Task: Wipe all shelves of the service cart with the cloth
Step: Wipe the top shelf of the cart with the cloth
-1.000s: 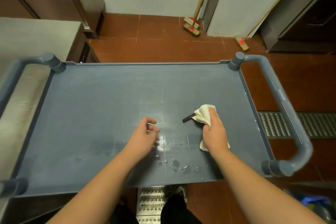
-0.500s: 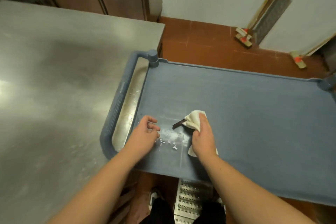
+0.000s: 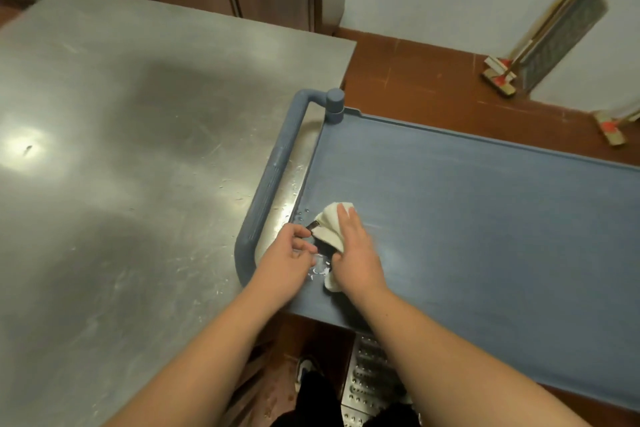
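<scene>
Cloth (image 3: 332, 229) is lying on the top shelf (image 3: 485, 218) of the blue service cart, close to the left end of it, just beside the rim where the handle (image 3: 273, 180) curves down. It is white and bunched up, and a small dark tag or strap comes out from its left side. The right hand (image 3: 353, 253) lies flat on top of the cloth, with the fingers stretched forward and pressing it against the shelf; they are not closed around it. The left hand (image 3: 289, 258) is just beside it on the left, with loosely curled fingers whose tips are near the dark tag. I cannot tell if they pinch it or only touch it.

Some water drops (image 3: 320, 270) shine on the shelf between the two hands, near the front edge. The cloth is long from front to back, under the palm. Almost all the length of the shelf runs to the right from the cloth, and this side looks still dry and dull. So I think the next stroke must go to the right, along the long axis of the shelf, and the right hand is the one that is already on the cloth for this. The lower shelves are not visible from here, so I judge the task is in an early part. The steel table (image 3: 121, 149) stands touching the handle on the left.
</scene>
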The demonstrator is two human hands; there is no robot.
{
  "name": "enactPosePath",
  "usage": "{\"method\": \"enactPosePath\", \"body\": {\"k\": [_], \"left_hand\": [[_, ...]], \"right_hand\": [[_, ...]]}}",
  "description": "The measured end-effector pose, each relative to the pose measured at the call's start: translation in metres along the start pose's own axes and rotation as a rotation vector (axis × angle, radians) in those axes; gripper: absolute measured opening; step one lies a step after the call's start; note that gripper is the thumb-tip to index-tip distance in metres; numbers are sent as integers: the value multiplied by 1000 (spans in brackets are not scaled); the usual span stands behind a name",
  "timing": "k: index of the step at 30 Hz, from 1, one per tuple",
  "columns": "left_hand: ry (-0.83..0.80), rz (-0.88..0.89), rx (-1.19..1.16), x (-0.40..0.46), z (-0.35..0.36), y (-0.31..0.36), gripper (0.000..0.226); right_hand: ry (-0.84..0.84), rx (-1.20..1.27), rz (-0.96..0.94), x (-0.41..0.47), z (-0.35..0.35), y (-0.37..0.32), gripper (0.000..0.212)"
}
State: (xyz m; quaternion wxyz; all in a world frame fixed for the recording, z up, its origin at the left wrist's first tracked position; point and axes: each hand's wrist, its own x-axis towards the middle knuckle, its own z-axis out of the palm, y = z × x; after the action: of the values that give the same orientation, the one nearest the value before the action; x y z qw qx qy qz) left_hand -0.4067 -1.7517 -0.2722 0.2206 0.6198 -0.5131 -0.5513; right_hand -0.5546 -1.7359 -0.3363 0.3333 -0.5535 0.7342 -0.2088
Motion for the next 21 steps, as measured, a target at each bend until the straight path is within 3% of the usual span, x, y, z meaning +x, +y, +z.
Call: {"method": "enactPosePath", "body": {"k": [7,11,21], "left_hand": [[-63,53,82,-5,82,30,31],[-106,69,148,-12,158,45,35],[-248,84,162,-39,386,91,35]], "right_hand": [[88,29,-24,-13,-54,65,85],[161,15,39,-34,-121,139,75],[297,-24,277,-115,-308,340,78]]}}
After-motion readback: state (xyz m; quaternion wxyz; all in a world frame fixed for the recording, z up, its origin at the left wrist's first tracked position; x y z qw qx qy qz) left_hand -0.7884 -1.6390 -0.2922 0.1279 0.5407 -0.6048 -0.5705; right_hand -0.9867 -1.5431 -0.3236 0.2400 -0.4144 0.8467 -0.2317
